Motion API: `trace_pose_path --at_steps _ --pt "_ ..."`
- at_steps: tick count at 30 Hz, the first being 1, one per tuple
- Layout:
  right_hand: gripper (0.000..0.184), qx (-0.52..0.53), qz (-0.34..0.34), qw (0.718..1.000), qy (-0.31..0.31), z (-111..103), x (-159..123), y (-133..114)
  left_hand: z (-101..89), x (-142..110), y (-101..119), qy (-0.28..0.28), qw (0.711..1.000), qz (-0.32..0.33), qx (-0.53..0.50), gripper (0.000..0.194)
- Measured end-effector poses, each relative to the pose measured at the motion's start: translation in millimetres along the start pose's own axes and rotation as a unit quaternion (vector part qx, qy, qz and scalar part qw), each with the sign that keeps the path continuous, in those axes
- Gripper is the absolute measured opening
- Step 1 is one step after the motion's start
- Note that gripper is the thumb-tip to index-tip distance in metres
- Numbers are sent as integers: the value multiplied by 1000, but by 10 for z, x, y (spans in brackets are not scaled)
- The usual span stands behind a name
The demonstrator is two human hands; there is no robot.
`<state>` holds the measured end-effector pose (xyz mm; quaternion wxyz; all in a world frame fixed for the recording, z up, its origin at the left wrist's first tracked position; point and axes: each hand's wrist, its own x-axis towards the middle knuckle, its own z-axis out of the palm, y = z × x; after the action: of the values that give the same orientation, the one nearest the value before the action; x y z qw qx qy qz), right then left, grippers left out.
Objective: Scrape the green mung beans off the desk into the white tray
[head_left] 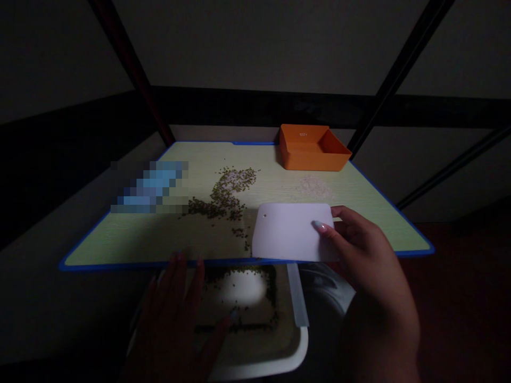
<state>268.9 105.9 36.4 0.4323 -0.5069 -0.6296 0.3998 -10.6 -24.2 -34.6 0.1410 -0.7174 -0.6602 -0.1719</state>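
My right hand (365, 250) pinches a flat white plastic scraper (289, 231) at its right end, thumb on top. The scraper stands tilted at the front edge of a pale green board (120, 239) with a blue rim. Left of it lies a scattered heap of small green beans (229, 205), with white grains mixed in at its far end. My left hand (171, 314), fingers apart, is in shadow at the board's front edge, over a white tub (298, 348). Beans lie inside the tub, below the edge.
At the board's back right stands an orange open box (315, 161). In front of it is a thin patch of pale grains (315, 186). A pixelated blue item (154, 186) lies on the left side. Dark-framed panels rise behind the board.
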Motion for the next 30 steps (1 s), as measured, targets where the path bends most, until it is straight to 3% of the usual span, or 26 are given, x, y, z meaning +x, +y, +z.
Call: trace_pose_path --at_steps 9,30 --pt "20 -7 -6 999 48 -66 -31 -22 10 10 -15 -14 1000 -1 8 81" --pt "16 10 6 1000 6 59 10 -70 -11 15 1 -3 1000 4 3 79"
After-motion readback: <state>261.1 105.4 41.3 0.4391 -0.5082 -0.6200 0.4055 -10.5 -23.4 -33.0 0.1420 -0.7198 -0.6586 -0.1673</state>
